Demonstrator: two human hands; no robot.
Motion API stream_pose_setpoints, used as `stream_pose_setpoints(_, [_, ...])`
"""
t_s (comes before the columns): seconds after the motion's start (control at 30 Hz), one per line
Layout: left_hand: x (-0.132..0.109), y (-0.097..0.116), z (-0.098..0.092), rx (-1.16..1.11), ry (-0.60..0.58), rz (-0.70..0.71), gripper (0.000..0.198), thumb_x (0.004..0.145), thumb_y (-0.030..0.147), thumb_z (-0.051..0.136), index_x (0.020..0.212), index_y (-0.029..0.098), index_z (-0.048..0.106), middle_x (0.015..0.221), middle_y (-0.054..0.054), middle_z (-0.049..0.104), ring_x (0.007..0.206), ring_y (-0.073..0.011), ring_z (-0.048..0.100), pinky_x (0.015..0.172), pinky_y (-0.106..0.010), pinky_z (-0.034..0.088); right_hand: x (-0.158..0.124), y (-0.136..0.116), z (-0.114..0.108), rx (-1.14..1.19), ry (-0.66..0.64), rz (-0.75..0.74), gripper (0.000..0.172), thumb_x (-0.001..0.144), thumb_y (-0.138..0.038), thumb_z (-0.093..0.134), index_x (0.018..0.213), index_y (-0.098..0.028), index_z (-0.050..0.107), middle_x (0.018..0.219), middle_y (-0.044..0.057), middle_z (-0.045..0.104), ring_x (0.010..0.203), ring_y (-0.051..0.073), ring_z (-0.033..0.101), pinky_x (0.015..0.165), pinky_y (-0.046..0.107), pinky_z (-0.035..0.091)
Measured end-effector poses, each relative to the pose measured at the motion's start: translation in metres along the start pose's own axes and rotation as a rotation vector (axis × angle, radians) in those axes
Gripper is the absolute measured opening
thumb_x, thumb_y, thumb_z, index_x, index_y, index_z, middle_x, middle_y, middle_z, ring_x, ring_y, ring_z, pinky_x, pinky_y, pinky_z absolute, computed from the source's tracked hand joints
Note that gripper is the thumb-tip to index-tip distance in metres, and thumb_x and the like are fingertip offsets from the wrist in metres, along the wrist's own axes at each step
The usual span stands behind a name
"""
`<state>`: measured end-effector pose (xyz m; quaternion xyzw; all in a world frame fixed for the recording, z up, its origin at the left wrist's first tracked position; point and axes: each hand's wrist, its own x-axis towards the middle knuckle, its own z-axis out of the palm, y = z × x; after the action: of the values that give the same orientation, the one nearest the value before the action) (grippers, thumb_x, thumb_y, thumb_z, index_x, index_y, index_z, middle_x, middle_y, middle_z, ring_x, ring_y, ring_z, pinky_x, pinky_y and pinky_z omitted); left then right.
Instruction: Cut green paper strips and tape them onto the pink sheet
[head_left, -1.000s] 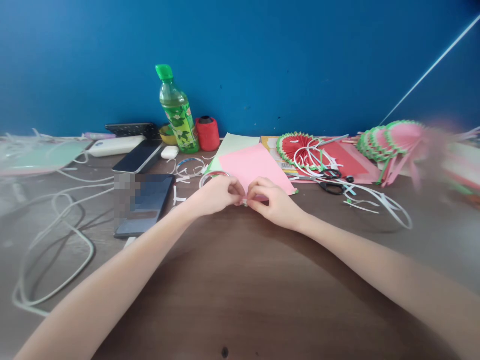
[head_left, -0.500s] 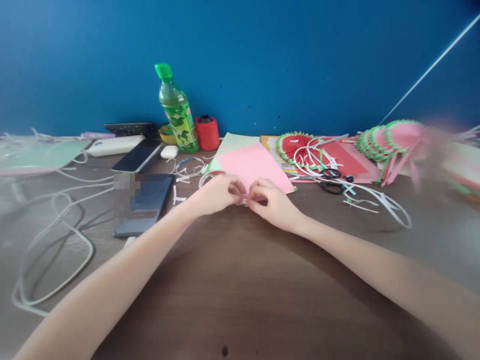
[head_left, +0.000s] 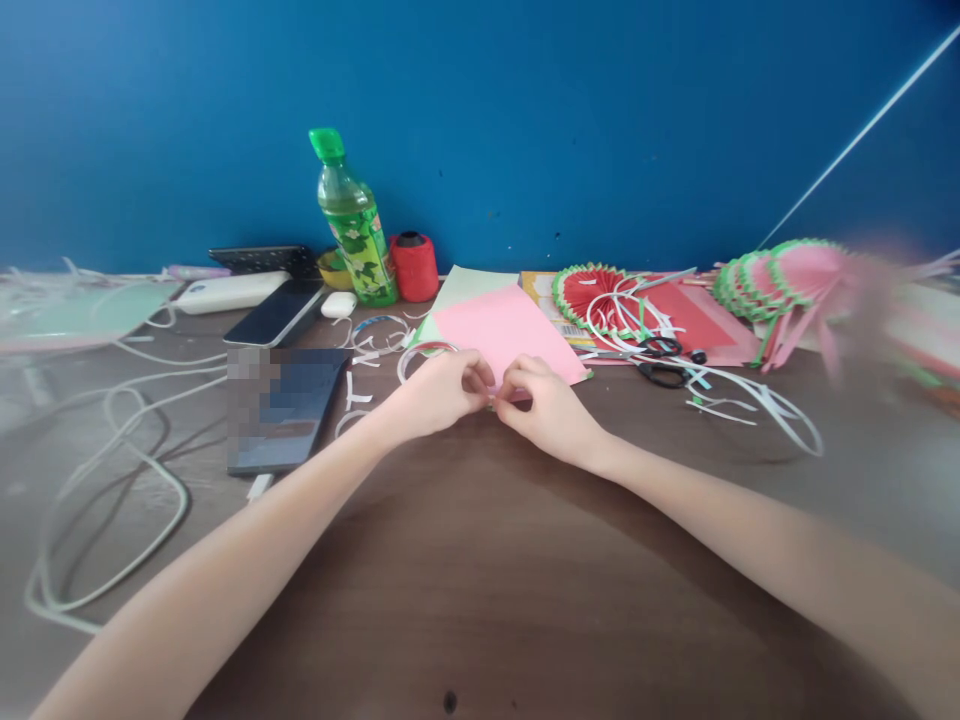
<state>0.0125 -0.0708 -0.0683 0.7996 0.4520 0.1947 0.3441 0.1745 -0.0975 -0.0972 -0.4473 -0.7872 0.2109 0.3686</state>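
Note:
Both hands meet at the near edge of a pink sheet of paper [head_left: 502, 325], fingertips almost touching. My left hand [head_left: 446, 390] is closed in a pinch on the paper's folded edge. My right hand [head_left: 551, 410] pinches the same edge from the other side. The fingers hide most of that fold; a bit of green shows between them. Under the pink paper lies a pale green sheet [head_left: 480, 280]. Left of the paper, partly behind my left hand, is a roll of clear tape [head_left: 409, 362].
At left are a tablet [head_left: 300, 425], a phone [head_left: 274, 312], white cables [head_left: 180, 490] and paper scraps. A green bottle [head_left: 360, 235] and red thread spool [head_left: 414, 268] stand behind. To the right lie black-handled scissors [head_left: 664, 375], white strips, a red pleated fan [head_left: 596, 300] and a pleated pink-green paper craft [head_left: 780, 285].
My left hand and forearm have shifted very slightly, showing a little more of the white plug and scraps beside the tablet. Both hands still pinch the paper's edge.

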Motion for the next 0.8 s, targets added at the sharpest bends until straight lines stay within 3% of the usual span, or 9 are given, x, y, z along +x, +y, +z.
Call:
stream_pose_setpoints(0.17, [0.001, -0.004, 0.0, -0.012, 0.014, 0.02, 0.011, 0.067, 0.017, 0.056, 0.077, 0.017, 0.053, 0.072, -0.001, 0.065, 0.068, -0.0137, 0.062, 0.059, -0.023, 0.047, 0.002, 0.004, -0.004, 0.015, 0.024, 0.014, 0.023, 0.07, -0.015, 0.059, 0.058, -0.02, 0.04, 0.069, 0.001, 0.047, 0.073, 0.016, 0.048, 0.067, 0.031, 0.043])
stream_pose_setpoints(0.33, [0.001, -0.004, -0.001, -0.041, -0.011, 0.018, 0.013, 0.067, 0.018, 0.056, 0.079, 0.017, 0.052, 0.073, -0.001, 0.067, 0.069, -0.0139, 0.063, 0.06, -0.024, 0.048, 0.006, 0.008, -0.012, 0.044, -0.014, -0.028, 0.012, 0.072, -0.01, 0.055, 0.08, -0.019, 0.052, 0.083, 0.003, 0.058, 0.08, 0.016, 0.052, 0.075, 0.033, 0.042])
stream_pose_setpoints(0.5, [0.002, -0.006, 0.0, -0.03, 0.007, 0.017, 0.014, 0.068, 0.023, 0.058, 0.079, 0.018, 0.051, 0.072, 0.0, 0.065, 0.065, -0.0129, 0.061, 0.059, -0.025, 0.048, 0.009, 0.01, -0.014, 0.006, -0.072, -0.079, 0.005, 0.075, -0.014, 0.057, 0.071, -0.018, 0.057, 0.078, 0.003, 0.062, 0.08, 0.017, 0.053, 0.077, 0.034, 0.04])
stream_pose_setpoints(0.8, [0.001, -0.003, 0.003, -0.026, -0.009, 0.064, 0.013, 0.069, 0.019, 0.055, 0.08, 0.018, 0.048, 0.072, 0.0, 0.061, 0.068, -0.0123, 0.058, 0.061, -0.024, 0.046, 0.01, 0.012, -0.011, -0.024, -0.092, -0.062, 0.012, 0.076, -0.014, 0.059, 0.064, -0.018, 0.056, 0.071, 0.003, 0.06, 0.075, 0.016, 0.051, 0.071, 0.032, 0.04])
